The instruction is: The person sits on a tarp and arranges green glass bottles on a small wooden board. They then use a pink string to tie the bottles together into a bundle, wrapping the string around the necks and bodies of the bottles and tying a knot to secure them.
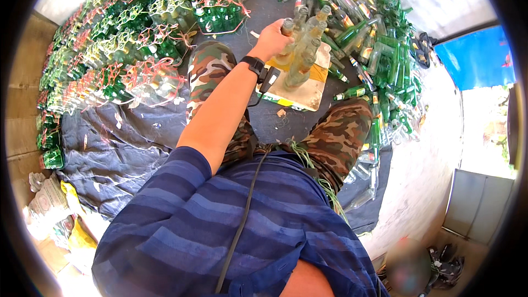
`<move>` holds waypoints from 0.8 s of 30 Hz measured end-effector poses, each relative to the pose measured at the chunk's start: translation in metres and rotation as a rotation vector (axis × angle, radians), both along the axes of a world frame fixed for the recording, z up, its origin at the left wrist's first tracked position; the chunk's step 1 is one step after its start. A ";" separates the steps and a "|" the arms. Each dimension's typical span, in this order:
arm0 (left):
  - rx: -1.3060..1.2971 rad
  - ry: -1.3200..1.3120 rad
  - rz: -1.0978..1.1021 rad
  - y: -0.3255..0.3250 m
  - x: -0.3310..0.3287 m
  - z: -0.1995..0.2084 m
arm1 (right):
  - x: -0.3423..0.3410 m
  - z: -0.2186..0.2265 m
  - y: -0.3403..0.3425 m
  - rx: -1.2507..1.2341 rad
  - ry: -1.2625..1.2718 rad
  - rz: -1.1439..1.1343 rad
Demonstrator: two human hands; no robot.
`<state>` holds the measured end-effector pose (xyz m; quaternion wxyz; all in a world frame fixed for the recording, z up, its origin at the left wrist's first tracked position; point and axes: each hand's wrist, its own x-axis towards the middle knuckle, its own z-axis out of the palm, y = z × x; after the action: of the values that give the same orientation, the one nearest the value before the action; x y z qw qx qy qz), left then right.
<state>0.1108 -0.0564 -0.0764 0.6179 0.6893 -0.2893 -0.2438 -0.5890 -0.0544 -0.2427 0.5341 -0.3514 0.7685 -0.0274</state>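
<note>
My left hand (271,41) reaches forward from the left, its fingers closed around the neck of a clear glass bottle (286,50). That bottle stands upright at the left of a small cluster on a flat cardboard box (308,92) between my knees. Close beside it are several more clear bottles, among them a front one (298,71) and a taller one (312,27) behind. A dark watch sits on my left wrist, with a small black device and cable hanging near it. Only a bit of bare skin shows at the lower edge on my right side; my right hand is out of view.
Bundles of green and clear bottles (110,49), tied at the necks with red and yellow-green string, fill the left. Loose bottles (396,66) lie heaped at the right. Dark sheeting (121,143) covers the floor. Strands of green string (313,168) hang by my right thigh.
</note>
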 end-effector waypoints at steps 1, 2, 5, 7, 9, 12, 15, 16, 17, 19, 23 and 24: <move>0.012 -0.018 -0.002 -0.002 -0.001 0.000 | 0.000 0.000 0.000 -0.003 0.001 0.003; 0.037 -0.061 0.007 -0.004 0.001 -0.007 | 0.003 0.001 -0.002 -0.003 0.002 0.013; 0.107 -0.168 0.029 -0.010 0.006 -0.022 | 0.006 0.002 -0.004 -0.003 0.005 0.027; 0.139 -0.210 0.039 -0.010 -0.001 -0.017 | 0.007 0.001 -0.005 -0.006 0.005 0.029; 0.186 -0.216 0.031 -0.007 -0.005 -0.006 | 0.009 -0.001 -0.005 -0.003 0.008 0.040; 0.203 -0.242 0.021 -0.007 -0.006 -0.002 | 0.011 -0.003 -0.006 -0.004 0.008 0.050; 0.207 -0.245 0.013 -0.009 -0.004 -0.002 | 0.015 -0.004 -0.008 0.000 0.012 0.061; 0.216 -0.257 0.013 -0.009 -0.002 -0.002 | 0.015 -0.004 -0.007 0.003 0.016 0.064; 0.221 -0.268 0.011 -0.011 -0.002 -0.003 | 0.016 -0.004 -0.008 0.001 0.017 0.066; 0.222 -0.306 0.022 -0.014 -0.002 -0.005 | 0.018 -0.005 -0.007 0.004 0.020 0.074; 0.250 -0.317 0.037 -0.020 -0.004 -0.005 | 0.021 -0.004 -0.010 -0.006 0.021 0.075; 0.259 -0.331 0.038 -0.022 -0.005 -0.005 | 0.021 -0.002 -0.010 -0.009 0.023 0.079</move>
<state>0.1058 -0.0779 -0.0812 0.4727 0.7989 -0.3400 -0.1505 -0.5678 -0.0646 -0.2452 0.5243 -0.3841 0.7600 -0.0059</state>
